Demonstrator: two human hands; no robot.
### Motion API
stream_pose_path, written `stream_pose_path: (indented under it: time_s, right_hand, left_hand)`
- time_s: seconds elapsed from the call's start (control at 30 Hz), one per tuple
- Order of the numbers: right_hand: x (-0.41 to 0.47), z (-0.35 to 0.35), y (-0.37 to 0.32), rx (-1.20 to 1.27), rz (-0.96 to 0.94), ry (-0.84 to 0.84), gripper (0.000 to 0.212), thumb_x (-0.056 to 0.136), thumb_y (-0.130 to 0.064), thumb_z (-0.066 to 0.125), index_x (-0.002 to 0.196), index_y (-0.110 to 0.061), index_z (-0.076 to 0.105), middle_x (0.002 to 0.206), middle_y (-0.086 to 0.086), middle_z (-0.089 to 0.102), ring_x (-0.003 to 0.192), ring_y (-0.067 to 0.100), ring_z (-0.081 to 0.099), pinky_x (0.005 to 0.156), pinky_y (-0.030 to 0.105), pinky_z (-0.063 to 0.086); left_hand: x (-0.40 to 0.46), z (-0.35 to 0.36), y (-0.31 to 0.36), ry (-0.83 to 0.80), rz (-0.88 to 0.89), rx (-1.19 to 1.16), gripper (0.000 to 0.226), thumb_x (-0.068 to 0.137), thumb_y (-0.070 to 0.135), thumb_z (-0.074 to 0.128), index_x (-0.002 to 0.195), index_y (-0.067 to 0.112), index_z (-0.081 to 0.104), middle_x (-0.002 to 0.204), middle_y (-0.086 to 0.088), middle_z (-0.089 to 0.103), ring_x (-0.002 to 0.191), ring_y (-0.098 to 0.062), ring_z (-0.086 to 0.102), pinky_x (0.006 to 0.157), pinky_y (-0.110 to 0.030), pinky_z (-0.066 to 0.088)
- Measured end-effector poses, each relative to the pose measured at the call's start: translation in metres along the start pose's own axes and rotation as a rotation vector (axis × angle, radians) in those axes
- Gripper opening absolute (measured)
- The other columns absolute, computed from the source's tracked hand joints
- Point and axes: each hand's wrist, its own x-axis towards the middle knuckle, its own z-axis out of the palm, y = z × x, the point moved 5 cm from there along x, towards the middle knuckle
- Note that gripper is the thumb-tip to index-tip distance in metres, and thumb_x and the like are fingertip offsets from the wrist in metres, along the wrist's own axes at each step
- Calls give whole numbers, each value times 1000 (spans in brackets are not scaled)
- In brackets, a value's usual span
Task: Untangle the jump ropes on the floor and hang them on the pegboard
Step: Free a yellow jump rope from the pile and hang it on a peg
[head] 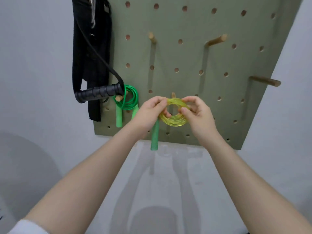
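Note:
A coiled clear-yellow jump rope (175, 119) is held up in front of the olive green pegboard (194, 56), just below a short wooden peg (173, 95). My left hand (150, 114) pinches the coil's left side and my right hand (196, 114) pinches its right side. One green handle (155, 136) of this rope hangs down below my left hand. A green jump rope (129, 100) hangs coiled on a peg (120, 97) at the board's lower left, its two green handles dangling.
A black strap with a ribbed black handle (99, 92) hangs at the board's left edge, over the green rope's peg. Bare wooden pegs (217, 40) stick out at the upper middle, upper right and right side (268, 81). Grey-white wall surrounds the board.

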Motion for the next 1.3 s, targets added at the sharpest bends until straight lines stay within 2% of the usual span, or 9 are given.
stream_pose_path:
  time_s: [0.13, 0.23, 0.37, 0.47, 0.67, 0.8, 0.93, 1.17, 1.3]
  right_hand:
    - [32, -1, 25, -128, 36, 50, 33, 90, 0, 52, 88, -33, 52, 92, -2, 66, 83, 13, 64, 76, 28, 51]
    - [54, -1, 42, -275, 42, 57, 21, 91, -6, 53, 96, -26, 54, 95, -1, 63, 89, 19, 61, 78, 29, 47]
    - [80, 3, 45, -969, -274, 171, 16, 81, -18, 64, 95, -10, 60, 117, 11, 52, 112, 30, 43, 91, 38, 33]
    - [86, 9, 52, -1158, -480, 234, 21, 75, -23, 62, 87, -6, 55, 119, 15, 54, 111, 27, 32, 88, 43, 32]
    - [83, 13, 51, -1139, -456, 255, 20, 77, -15, 59, 95, -8, 55, 123, 13, 47, 104, 31, 38, 85, 45, 41]
    - [61, 14, 46, -812, -249, 23, 60, 83, -16, 53, 141, -12, 35, 146, 10, 29, 131, 30, 31, 108, 42, 23]
    - [16, 17, 28, -648, -252, 60, 68, 81, -25, 46, 145, -11, 27, 153, 9, 20, 141, 26, 20, 115, 38, 13]
    - [-5, 28, 13, -564, -170, 81, 56, 90, -29, 49, 140, -9, 33, 151, 10, 24, 139, 26, 24, 113, 37, 21]
    - [7, 16, -3, -455, -177, 149, 43, 91, -17, 52, 132, -6, 42, 142, 12, 34, 129, 25, 39, 106, 31, 31]
  left_hand:
    - [34, 8, -20, 86, -14, 45, 19, 99, 17, 42, 86, 16, 56, 66, 2, 50, 56, -3, 52, 61, -17, 43]
    - [55, 10, -30, 134, -31, 128, 15, 98, 17, 44, 92, 12, 56, 71, 1, 54, 55, 2, 51, 59, -14, 41]
    - [81, 1, -27, 231, 148, 614, 24, 96, 21, 48, 110, 9, 63, 100, -14, 64, 92, -25, 59, 81, -29, 38]
    - [84, -3, -28, 295, 200, 741, 29, 94, 27, 52, 114, 11, 65, 102, -16, 54, 96, -30, 54, 86, -32, 40]
    - [82, -4, -30, 411, 118, 644, 28, 88, 23, 59, 109, 5, 52, 111, -14, 49, 102, -33, 49, 89, -40, 40]
    - [66, 1, -40, 103, 52, 667, 63, 76, 29, 60, 131, 6, 40, 125, -15, 44, 118, -31, 44, 103, -37, 35]
    - [27, 0, -43, -138, -70, 613, 98, 64, 40, 55, 148, 11, 13, 149, -13, 22, 138, -29, 25, 114, -41, 24]
    - [-30, -15, -22, -144, -24, 620, 65, 89, 8, 51, 147, 13, 22, 149, -9, 26, 136, -20, 30, 106, -23, 26]
    - [-33, -1, -5, -155, 16, 647, 56, 90, 1, 44, 143, 15, 32, 146, -9, 30, 132, -20, 35, 105, -23, 28]
